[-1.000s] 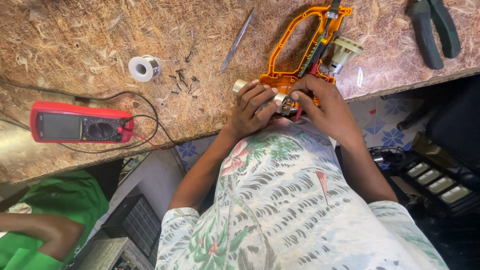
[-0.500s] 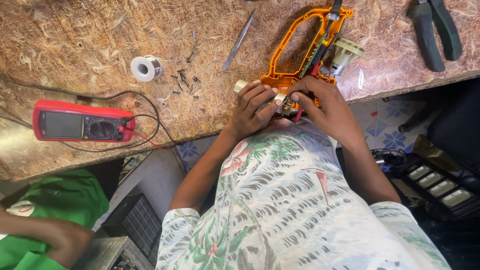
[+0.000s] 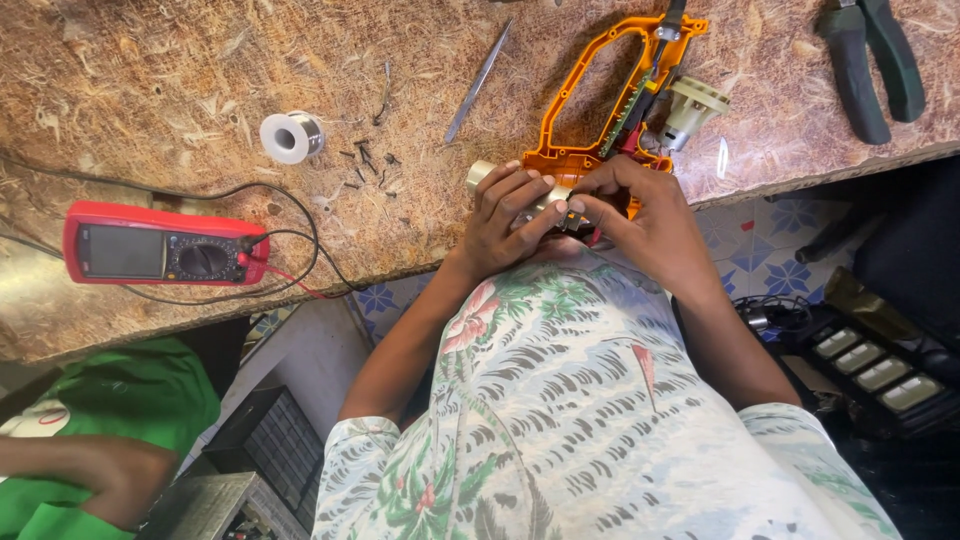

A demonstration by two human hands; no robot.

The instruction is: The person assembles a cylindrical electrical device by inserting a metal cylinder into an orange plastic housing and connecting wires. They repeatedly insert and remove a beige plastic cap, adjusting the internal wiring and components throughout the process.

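Observation:
My left hand (image 3: 508,215) and my right hand (image 3: 640,218) meet at the bench's front edge, fingertips pinched together on a small metal part (image 3: 568,213). A pale cylindrical end (image 3: 480,172) sticks out beyond my left fingers; whether it belongs to that part I cannot tell. Just past my hands lies an opened orange power tool housing (image 3: 585,95) with a grey motor (image 3: 690,105) and wiring inside. My right fingers touch the housing's lower end.
On the chipboard bench (image 3: 150,90) lie a red multimeter (image 3: 160,250) with leads, a solder spool (image 3: 290,135), loose screws (image 3: 365,160), a thin metal tool (image 3: 478,82) and green-handled pliers (image 3: 865,55). Another person in green (image 3: 100,430) is lower left. A black case (image 3: 880,365) lies right.
My hands stay pinched on the part at the housing. The other person's arm at the lower left has shifted a little.

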